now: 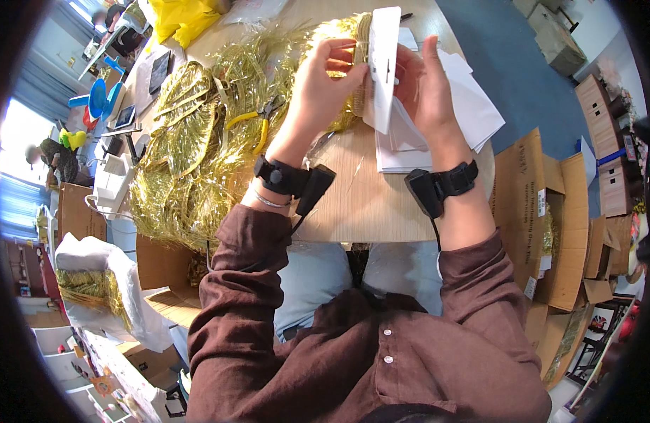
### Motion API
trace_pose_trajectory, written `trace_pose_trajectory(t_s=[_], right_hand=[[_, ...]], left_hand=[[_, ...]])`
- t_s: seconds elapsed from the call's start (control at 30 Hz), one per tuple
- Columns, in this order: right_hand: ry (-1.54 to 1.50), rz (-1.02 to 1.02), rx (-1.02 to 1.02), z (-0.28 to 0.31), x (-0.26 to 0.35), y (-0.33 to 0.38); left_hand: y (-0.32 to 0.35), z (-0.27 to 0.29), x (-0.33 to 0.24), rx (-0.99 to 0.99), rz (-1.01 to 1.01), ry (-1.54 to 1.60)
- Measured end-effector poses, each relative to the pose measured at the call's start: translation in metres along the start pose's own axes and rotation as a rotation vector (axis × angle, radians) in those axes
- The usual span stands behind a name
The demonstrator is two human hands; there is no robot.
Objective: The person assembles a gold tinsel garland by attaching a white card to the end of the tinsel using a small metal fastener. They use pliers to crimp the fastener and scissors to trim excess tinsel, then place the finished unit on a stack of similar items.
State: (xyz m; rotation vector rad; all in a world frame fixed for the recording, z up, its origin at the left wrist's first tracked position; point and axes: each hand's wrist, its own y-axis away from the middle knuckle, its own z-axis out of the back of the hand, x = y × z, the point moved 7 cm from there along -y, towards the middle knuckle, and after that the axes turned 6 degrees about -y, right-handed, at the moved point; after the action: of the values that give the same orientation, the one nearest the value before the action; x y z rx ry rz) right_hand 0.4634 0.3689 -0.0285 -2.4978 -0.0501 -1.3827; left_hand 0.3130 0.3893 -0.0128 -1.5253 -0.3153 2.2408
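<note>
A bundle of gold tinsel fringe (362, 32) stands on edge at the far side of the table. My left hand (321, 88) is closed on its banded end, thumb and fingers pinching it. Against the bundle's right side stands an upright white card (385, 67) with a small slot in it. My right hand (430, 88) is on the card's right, thumb stretched up and fingers apart, some of them partly hidden by the card. Below that hand lies a stack of white cards (473, 106). Yellow-handled pliers (263, 127) rest on loose gold tinsel (173, 151) left of my left hand.
A yellow plastic bag (180, 20) and a dark phone (158, 72) lie at the far left of the table. Open cardboard boxes (519, 204) stand to the right, another box (166, 271) below the table's left edge. Other people are at the far left.
</note>
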Motion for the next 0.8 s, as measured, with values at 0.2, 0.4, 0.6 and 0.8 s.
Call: trace_pose_trajectory(t_s=[0.2,0.4,0.6,0.8], right_hand=[[0.05,0.007,-0.145,0.005,-0.011,-0.005],[0.14,0.09,-0.088,0.003,-0.012,-0.003],[0.123,0.086,-0.157,0.008,-0.015,-0.006],[0.105,0.09,-0.182,0.01,-0.013,-0.004]], left_hand=[[-0.003,0.008,0.011,0.188,0.092,0.34],[0.0,0.008,0.006,0.125,0.073,0.185],[0.001,0.002,0.011,0.051,0.069,0.246],[0.002,-0.001,0.006,-0.029,-0.014,0.054]])
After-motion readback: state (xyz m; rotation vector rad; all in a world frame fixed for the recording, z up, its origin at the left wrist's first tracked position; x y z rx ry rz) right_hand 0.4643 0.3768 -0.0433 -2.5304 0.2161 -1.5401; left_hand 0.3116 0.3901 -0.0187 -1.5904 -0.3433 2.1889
